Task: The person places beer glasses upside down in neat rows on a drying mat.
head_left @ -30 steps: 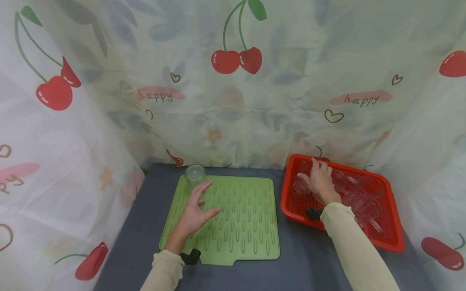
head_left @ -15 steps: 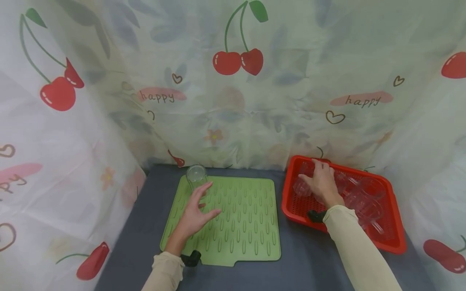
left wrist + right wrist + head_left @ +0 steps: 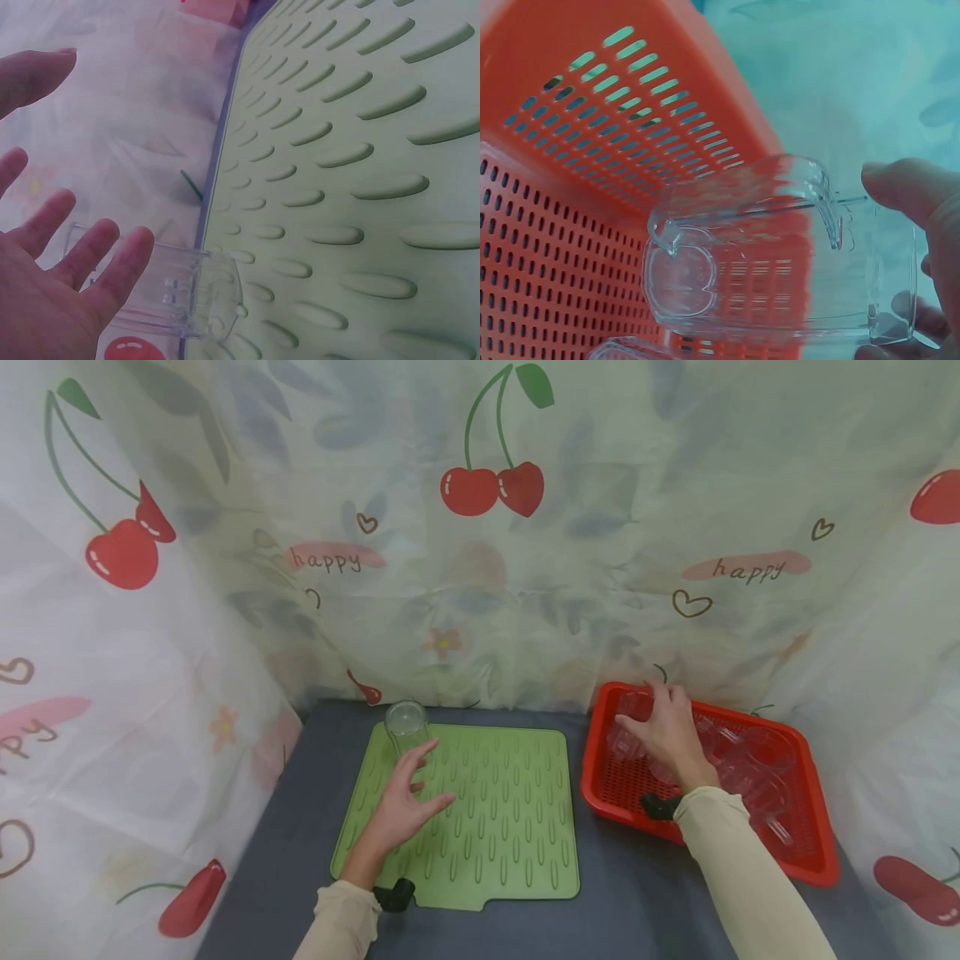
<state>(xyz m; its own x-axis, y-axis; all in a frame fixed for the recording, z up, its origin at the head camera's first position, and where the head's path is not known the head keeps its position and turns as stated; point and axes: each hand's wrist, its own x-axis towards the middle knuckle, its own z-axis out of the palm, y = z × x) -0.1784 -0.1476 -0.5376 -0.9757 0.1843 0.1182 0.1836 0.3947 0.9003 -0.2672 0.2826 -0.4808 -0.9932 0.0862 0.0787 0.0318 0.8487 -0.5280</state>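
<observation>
My left hand point(image 3: 399, 806) point(image 3: 52, 300) hovers over the green ridged mat point(image 3: 495, 827) point(image 3: 390, 217), fingers spread and holding nothing. Just beyond its fingertips, a clear glass point(image 3: 407, 720) point(image 3: 184, 292) stands at the mat's back left corner. My right hand point(image 3: 670, 735) point(image 3: 937, 225) is over the left part of the red basket point(image 3: 819, 827) point(image 3: 697, 45). It pinches a clear handled cup point(image 3: 757, 262) at one end, thumb on one side and fingers on the other; the hand partly covers this cup in the head view.
Several other clear cups point(image 3: 757, 768) lie in the right part of the basket, and part of one point(image 3: 626, 351) shows below the held cup. The dark tabletop point(image 3: 525, 935) is bounded by patterned curtains point(image 3: 525, 635) at the back and both sides.
My right hand has shifted slightly right within the basket area, and the clear cup by its thumb has moved a little with it. My left hand has stayed nearly still.
</observation>
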